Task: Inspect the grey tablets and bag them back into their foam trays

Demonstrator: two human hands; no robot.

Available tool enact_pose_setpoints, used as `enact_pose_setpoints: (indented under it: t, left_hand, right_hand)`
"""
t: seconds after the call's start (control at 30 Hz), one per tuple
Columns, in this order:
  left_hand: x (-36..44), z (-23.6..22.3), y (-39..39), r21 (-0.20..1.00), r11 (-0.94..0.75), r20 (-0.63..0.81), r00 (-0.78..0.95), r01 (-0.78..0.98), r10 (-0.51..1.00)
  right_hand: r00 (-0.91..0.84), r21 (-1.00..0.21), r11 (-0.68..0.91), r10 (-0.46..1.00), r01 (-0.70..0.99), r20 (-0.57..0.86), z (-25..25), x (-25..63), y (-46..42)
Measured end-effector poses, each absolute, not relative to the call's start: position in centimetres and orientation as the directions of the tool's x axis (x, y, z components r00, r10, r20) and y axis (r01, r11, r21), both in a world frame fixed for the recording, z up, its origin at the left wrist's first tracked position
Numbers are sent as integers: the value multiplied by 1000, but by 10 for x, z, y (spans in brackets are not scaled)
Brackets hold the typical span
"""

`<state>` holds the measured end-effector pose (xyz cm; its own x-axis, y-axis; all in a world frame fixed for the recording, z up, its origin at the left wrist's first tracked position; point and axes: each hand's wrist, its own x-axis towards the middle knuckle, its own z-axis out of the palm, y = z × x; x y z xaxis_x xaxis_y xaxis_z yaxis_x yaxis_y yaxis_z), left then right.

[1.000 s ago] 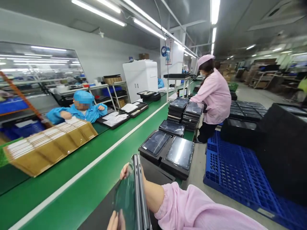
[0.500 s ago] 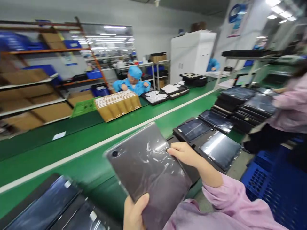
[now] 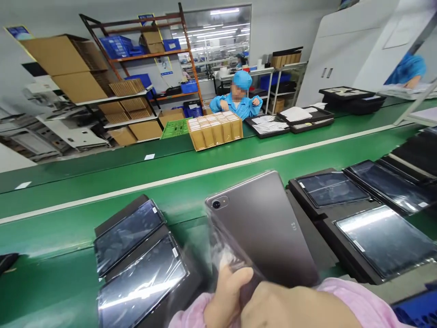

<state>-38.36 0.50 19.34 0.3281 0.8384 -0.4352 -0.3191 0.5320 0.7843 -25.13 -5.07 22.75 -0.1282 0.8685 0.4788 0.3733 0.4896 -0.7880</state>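
Observation:
A grey tablet (image 3: 269, 228) is tilted in front of me, its back with the round camera facing up. Clear plastic film (image 3: 218, 241) hangs crumpled along its left edge, and most of the back looks bare. My left hand (image 3: 227, 291) is closed on the tablet's lower left side, with film bunched around the thumb. Across the tablet's lower end lies my right hand (image 3: 287, 305), closed and a little blurred; its fingertips are hidden, so what they grip is unclear.
Film-covered tablets lie in dark trays on the left (image 3: 143, 278) and right (image 3: 389, 241). A green conveyor belt (image 3: 170, 200) runs across. Beyond it, a person in blue (image 3: 239, 102) is behind a divided cardboard box (image 3: 215, 132). A blue crate (image 3: 416, 305) is at lower right.
The plastic film that covered the tablet's back has shifted to its left edge. My right hand has moved from the upper right edge down to the lower end. The view has turned left.

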Motion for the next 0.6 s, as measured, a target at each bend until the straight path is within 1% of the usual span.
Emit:
enact_pose_setpoints:
  t: [0.03, 0.07, 0.1, 0.17, 0.2, 0.23, 0.27, 0.3, 0.37, 0.4, 0.47, 0.5, 0.57, 0.6]
  left_hand:
    - [-384, 192, 6, 782, 536, -430, 346, -318, 834]
    - [-385, 192, 7, 777, 542, -433, 354, -321, 829]
    - [-385, 191, 9, 767, 551, -441, 353, -328, 825]
    - [-387, 191, 12, 742, 572, -478, 322, -350, 817]
    - [-388, 191, 13, 733, 582, -503, 296, -352, 812]
    - [-389, 191, 14, 728, 591, -527, 268, -348, 807]
    - [-389, 192, 16, 726, 598, -546, 243, -340, 802]
    - [-390, 193, 17, 728, 599, -559, 217, -333, 800]
    - [-392, 196, 20, 745, 592, -563, 185, -308, 805]
    - [-393, 197, 21, 754, 592, -560, 191, -285, 806]
    - [-396, 199, 24, 755, 614, -572, 227, -229, 788]
    - [-399, 199, 26, 744, 637, -592, 242, -202, 769]
    - [-406, 198, 29, 721, 669, -632, 226, -180, 742]
    - [-410, 197, 31, 719, 671, -642, 199, -181, 741]
  right_hand:
    - [-139, -793, 485, 872, 369, 469, 229, -237, -49]
    - [-106, -810, 448, 890, 379, 443, 230, -222, -47]
    - [-21, -838, 372, 917, 399, 397, 230, -207, -44]
    - [264, -912, 116, 936, 393, 233, 226, -181, -39]
    - [371, -940, -7, 920, 342, 128, 222, -173, -37]
    - [418, -956, -94, 908, 278, 32, 217, -169, -35]
    - [392, -966, -134, 919, 223, -37, 211, -168, -35]
    - [322, -972, -148, 943, 182, -83, 205, -171, -34]
    - [188, -975, -166, 972, 147, -138, 193, -181, -32]
    - [160, -972, -184, 974, 145, -161, 187, -185, -30]
    - [164, -965, -237, 962, 115, -217, 178, -185, -28]
    - [177, -962, -261, 953, 75, -245, 176, -180, -29]
    - [213, -961, -276, 938, -21, -274, 177, -162, -33]
    - [247, -964, -263, 932, -45, -266, 180, -150, -36]
